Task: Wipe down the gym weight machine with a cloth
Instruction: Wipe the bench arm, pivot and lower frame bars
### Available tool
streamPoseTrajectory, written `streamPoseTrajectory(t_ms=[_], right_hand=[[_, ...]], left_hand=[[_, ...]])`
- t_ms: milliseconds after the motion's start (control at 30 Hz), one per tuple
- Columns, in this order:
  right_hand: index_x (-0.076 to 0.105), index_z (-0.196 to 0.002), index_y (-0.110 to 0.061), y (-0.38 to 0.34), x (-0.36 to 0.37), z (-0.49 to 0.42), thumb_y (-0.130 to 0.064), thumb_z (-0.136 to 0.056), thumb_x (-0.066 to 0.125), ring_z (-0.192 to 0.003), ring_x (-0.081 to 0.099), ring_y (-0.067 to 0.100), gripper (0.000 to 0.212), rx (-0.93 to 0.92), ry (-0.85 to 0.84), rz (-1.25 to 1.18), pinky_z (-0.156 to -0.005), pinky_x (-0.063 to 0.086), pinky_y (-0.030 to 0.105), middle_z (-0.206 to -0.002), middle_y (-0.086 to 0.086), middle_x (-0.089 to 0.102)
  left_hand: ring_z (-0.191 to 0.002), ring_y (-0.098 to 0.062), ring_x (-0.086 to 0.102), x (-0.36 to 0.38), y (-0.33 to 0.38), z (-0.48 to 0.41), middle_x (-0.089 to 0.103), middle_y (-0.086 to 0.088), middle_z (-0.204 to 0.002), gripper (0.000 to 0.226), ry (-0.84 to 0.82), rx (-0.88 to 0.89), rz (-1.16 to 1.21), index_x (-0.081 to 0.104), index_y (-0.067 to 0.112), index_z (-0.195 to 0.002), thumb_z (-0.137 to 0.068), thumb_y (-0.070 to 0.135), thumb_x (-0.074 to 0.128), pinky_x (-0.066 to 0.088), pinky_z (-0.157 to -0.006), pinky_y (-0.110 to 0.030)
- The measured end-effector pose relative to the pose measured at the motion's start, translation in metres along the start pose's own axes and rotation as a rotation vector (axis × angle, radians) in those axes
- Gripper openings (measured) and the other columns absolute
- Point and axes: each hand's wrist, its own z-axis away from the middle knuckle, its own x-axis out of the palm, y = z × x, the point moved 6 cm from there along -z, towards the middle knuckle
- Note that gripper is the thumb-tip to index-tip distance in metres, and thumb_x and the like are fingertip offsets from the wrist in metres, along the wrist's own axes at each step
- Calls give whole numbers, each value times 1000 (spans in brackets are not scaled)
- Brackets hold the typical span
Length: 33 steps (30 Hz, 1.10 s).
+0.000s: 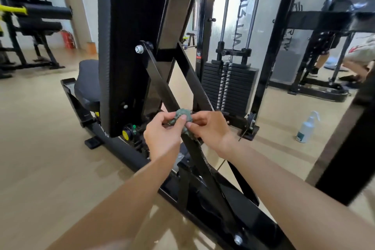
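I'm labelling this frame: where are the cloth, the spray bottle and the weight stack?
cloth [183,112]: head view, bunched top
spray bottle [305,129]: head view, white body
weight stack [233,83]: head view, front plates

The pale floor [40,138] is occupied by the black weight machine [129,46], whose base frame is set flat on it. A white spray bottle [307,128] is stood upright on the floor to the machine's right, well apart. A second machine [38,26] is seen at the far left.

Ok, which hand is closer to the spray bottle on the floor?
Right. The right hand holds the green cloth, and the spray bottle stands off to its right. The left hand, also holding the cloth, is on the far side.
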Motion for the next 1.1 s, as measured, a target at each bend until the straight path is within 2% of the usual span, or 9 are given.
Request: streamPoseTrajectory(t_ms=[167, 300, 433, 600, 733, 833, 967, 1033, 1100], right_hand=[[79, -94, -18, 59, -4, 41, -17, -84, 79, -78, 73, 23, 10, 131, 93, -84, -80, 61, 47, -81, 4, 76], [78, -93, -19, 88, -6, 73, -18, -83, 80, -81, 73, 18, 11, 195, 103, -91, -83, 60, 46, -81, -1, 76], [76, -88, -22, 108, -13, 92, -16, -80, 80, -81, 73, 17, 10, 278, 66, -76, -81, 61, 41, -82, -2, 75], [75, -73, -19, 120, -28, 108, -1, -69, 77, -73, 71, 26, 18, 417, 52, -95, -70, 62, 38, -78, 7, 74], [70, -67, -15, 121, -39, 114, -4, -67, 76, -60, 61, 24, 12, 536, 44, 29, -56, 50, 27, -72, 8, 67], [69, -68, -18, 112, -54, 114, -6, -71, 74, -70, 63, 23, 14, 487, 89, 90, -64, 54, 29, -72, 3, 66], [68, -76, -25, 95, -94, 112, -7, -84, 68, -84, 67, 24, 20, 500, 379, 95, -78, 59, 31, -87, 1, 70], [65, -77, -27, 90, -108, 112, -7, -89, 65, -84, 66, 23, 23, 525, 509, 66, -75, 58, 31, -84, -1, 66], [67, -88, -25, 92, -119, 109, -7, -92, 64, -83, 61, 20, 19, 515, 638, 36, -72, 52, 28, -78, -6, 58]], left_hand=[[-75, -6, 69, 7, -23, 32, 73, 11, -74, 13, -68, -62, -181, 77, 28, -81, -75, 35, 88, 59, -76, -30], [-69, -7, 71, 16, -35, 56, 73, 10, -70, 23, -189, -21, -400, 77, 25, -78, -71, 44, 89, 60, -76, -35], [-69, -15, 74, 25, -47, 75, 75, 7, -69, 31, -295, -139, -517, 74, 23, -72, -66, 49, 91, 63, -74, -40], [-67, -10, 72, 41, -30, 89, 74, 7, -69, 26, -626, -85, -879, 74, 20, -73, -73, 41, 89, 59, -70, -28], [-74, -7, 69, 53, -10, 93, 70, 13, -71, 13, -896, 11, -1037, 78, 20, -80, -74, 24, 89, 54, -68, -23], [-74, -8, 68, 62, 8, 89, 68, 16, -71, 8, -864, 128, -999, 80, 21, -86, -79, 23, 84, 49, -68, -21], [-77, -6, 65, 84, 32, 76, 69, 14, -77, 5, -692, 235, -852, 79, 24, -84, -85, 29, 77, 51, -72, -23], [-76, -7, 65, 102, 29, 70, 69, 12, -77, 7, -593, 154, -707, 76, 24, -80, -86, 27, 75, 52, -72, -24], [-78, -14, 71, 124, 2, 70, 73, 7, -75, 12, -508, -94, -449, 75, 23, -72, -84, 20, 75, 60, -77, -31]])
